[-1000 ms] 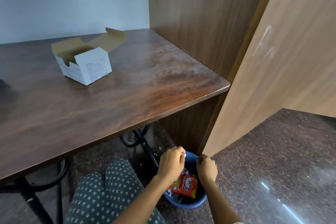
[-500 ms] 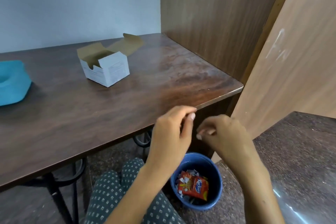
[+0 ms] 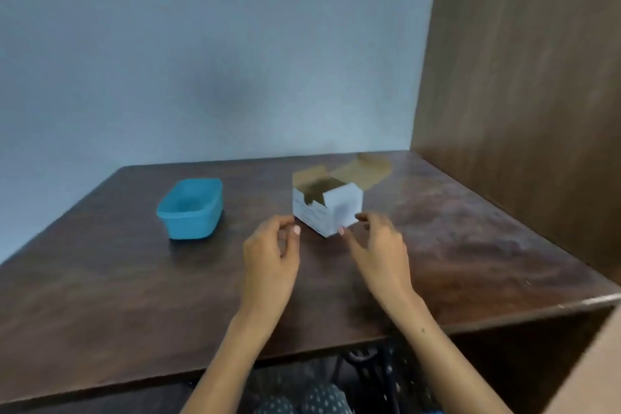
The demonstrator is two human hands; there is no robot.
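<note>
Dark wood counter, pale wall behind: open white box between two hands.
Box stands upright, flaps up, right of centre. Left hand is just left of it, fingers loosely curled, holding nothing, not touching. Right hand is at its lower right corner, fingers relaxed; contact blurred, cannot tell. Blue tub sits apart, left.

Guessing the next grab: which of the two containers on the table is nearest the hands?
The white cardboard box with open flaps: the left hand and right hand flank its near corner. The blue tub sits apart, further left.
</note>
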